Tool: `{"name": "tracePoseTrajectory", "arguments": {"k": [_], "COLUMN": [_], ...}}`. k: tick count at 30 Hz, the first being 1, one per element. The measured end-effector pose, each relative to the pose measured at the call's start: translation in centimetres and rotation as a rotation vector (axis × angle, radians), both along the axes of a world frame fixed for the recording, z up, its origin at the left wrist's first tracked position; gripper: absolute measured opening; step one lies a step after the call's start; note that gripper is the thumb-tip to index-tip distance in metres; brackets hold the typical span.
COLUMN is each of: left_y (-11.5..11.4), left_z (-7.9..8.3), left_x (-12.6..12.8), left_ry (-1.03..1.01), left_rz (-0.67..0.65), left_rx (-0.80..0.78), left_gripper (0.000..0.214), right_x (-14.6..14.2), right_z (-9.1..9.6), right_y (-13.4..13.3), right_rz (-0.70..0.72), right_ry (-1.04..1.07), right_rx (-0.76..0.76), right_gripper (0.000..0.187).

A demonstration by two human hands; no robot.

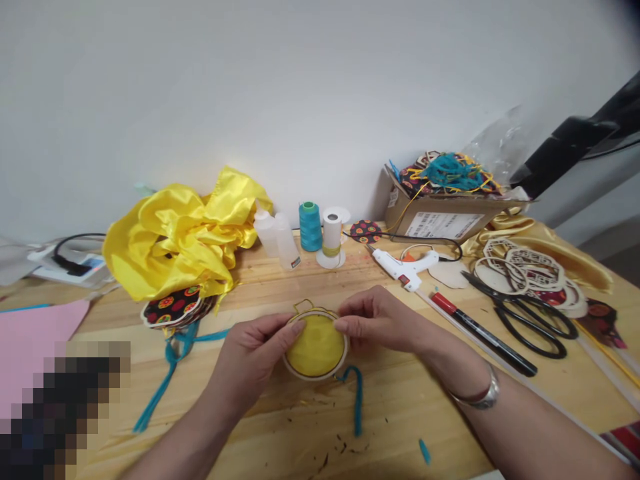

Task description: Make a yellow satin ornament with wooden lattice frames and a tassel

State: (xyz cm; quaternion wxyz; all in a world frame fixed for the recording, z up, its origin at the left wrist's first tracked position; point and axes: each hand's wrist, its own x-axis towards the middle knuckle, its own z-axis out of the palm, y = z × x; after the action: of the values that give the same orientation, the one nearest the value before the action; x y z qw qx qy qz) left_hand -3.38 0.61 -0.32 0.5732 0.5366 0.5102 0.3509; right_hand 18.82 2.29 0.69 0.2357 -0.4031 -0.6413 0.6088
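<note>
A small round piece covered in yellow fabric with a pale rim (316, 347) lies on the wooden table (400, 413) in front of me. My left hand (253, 357) grips its left edge with curled fingers. My right hand (377, 320) pinches its upper right edge; a silver bangle sits on that wrist. A teal cord (356, 393) trails from under the piece toward me.
Crumpled yellow satin (185, 237), patterned discs (173, 308), teal ribbon (167, 363), two small bottles (277, 240), teal and white thread spools (311, 227), a glue gun (407, 265), a red-capped marker (483, 333), black scissors (530, 313), wooden cutouts (535, 270) and a cardboard box (445, 213).
</note>
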Motion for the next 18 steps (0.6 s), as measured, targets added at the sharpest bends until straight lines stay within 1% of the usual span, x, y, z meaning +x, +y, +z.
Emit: {"name": "tracePoseTrajectory", "arguments": {"k": [3, 6, 9, 13, 18], "left_y": [-0.09, -0.28, -0.52, -0.79, -0.97], "left_z": [0.35, 0.60, 0.49, 0.20, 0.18], "left_x": [0.19, 0.44, 0.56, 0.55, 0.57], "left_ry": [0.056, 0.136, 0.195, 0.245, 0.265], "left_rz": [-0.020, -0.065, -0.141, -0.234, -0.275], "left_rx": [0.048, 0.119, 0.203, 0.277, 0.302], "left_gripper": [0.027, 0.025, 0.024, 0.025, 0.025], "right_x": [-0.10, -0.28, -0.41, -0.43, -0.48], "right_z": [-0.08, -0.29, -0.45, -0.37, -0.02], "right_y": [0.15, 0.21, 0.11, -0.20, -0.48], "right_rz": [-0.089, -0.143, -0.146, -0.103, -0.067], "right_ry": [0.017, 0.028, 0.017, -0.011, -0.016], "right_rx": [0.092, 0.120, 0.121, 0.164, 0.209], "right_gripper": [0.035, 0.032, 0.030, 0.025, 0.020]}}
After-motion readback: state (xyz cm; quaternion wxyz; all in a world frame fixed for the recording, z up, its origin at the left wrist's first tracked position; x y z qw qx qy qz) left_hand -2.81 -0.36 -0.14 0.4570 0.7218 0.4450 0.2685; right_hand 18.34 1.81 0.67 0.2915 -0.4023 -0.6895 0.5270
